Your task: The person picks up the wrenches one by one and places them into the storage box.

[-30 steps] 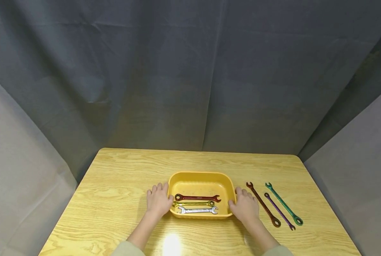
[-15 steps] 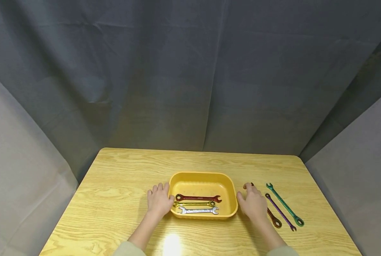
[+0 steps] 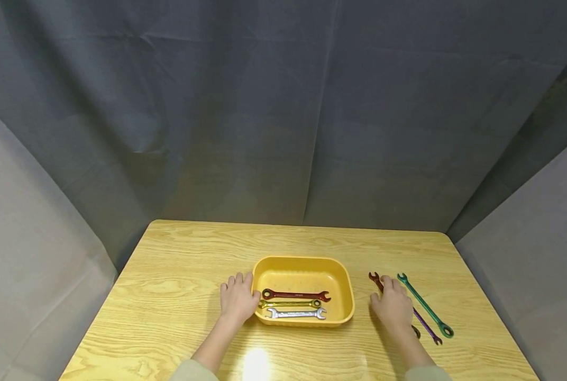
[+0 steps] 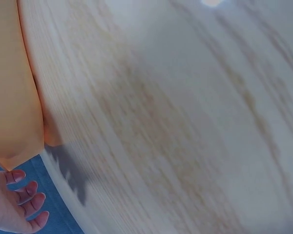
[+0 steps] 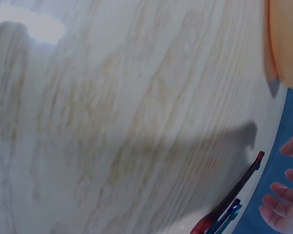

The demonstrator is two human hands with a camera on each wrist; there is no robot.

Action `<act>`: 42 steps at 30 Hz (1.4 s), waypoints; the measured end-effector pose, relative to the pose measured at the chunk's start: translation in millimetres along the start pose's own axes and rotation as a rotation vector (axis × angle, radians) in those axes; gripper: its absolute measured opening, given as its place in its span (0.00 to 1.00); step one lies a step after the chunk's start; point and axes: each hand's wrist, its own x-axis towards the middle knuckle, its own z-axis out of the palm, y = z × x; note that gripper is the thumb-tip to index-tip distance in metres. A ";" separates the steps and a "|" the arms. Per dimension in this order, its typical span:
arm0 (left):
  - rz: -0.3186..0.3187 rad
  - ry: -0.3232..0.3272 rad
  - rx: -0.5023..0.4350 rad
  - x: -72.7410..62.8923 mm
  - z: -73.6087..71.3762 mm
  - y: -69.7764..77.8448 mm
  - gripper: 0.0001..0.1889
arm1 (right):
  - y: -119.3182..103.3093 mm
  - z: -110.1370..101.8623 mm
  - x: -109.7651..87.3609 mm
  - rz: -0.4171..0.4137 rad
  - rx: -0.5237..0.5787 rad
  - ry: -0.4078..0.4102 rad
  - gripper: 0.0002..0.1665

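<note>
A yellow plastic tub (image 3: pixel 302 272) sits mid-table holding a red combination wrench (image 3: pixel 295 295), a gold wrench (image 3: pixel 290 304) and a silver open-end wrench (image 3: pixel 296 314). My left hand (image 3: pixel 237 299) grips its left end, thumb at the rim and fingers outside. To the right, my right hand (image 3: pixel 393 307) is over a brown-red wrench (image 3: pixel 374 277), hiding the middle of it. Its fingers are loosely bent and apart from the wrenches in the right wrist view. Beside it lie a purple wrench (image 3: pixel 426 326), partly covered by the hand, and a green wrench (image 3: pixel 426 305).
The wood-grain table (image 3: pixel 183 254) ends at a rounded far edge. Behind it hangs a dark grey curtain (image 3: pixel 245 132). Pale panels stand at the left and right sides. A bright light reflection shows near the front of the table.
My right hand has let go of the tub's right end and moved right over the brown-red wrench. The left hand stays at the tub's left end. The tub has hardly moved.
</note>
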 end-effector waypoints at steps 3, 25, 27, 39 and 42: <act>-0.004 -0.005 0.003 0.3 0.5 0.1 0.23 | 5.3 2.1 0.2 0.000 -0.009 0.000 0.29; -0.016 -0.022 -0.009 0.7 2.9 -0.4 0.24 | 27.7 12.6 -0.5 0.041 -0.012 -0.107 0.28; -0.018 -0.026 -0.008 0.4 3.0 -0.4 0.25 | 28.3 12.3 0.0 0.038 -0.012 -0.110 0.28; -0.022 -0.010 0.007 0.9 3.5 0.2 0.24 | 27.4 8.3 5.1 0.091 0.011 -0.182 0.24; -0.023 -0.014 0.004 0.7 3.0 0.4 0.24 | 26.0 6.6 5.7 0.099 0.025 -0.194 0.23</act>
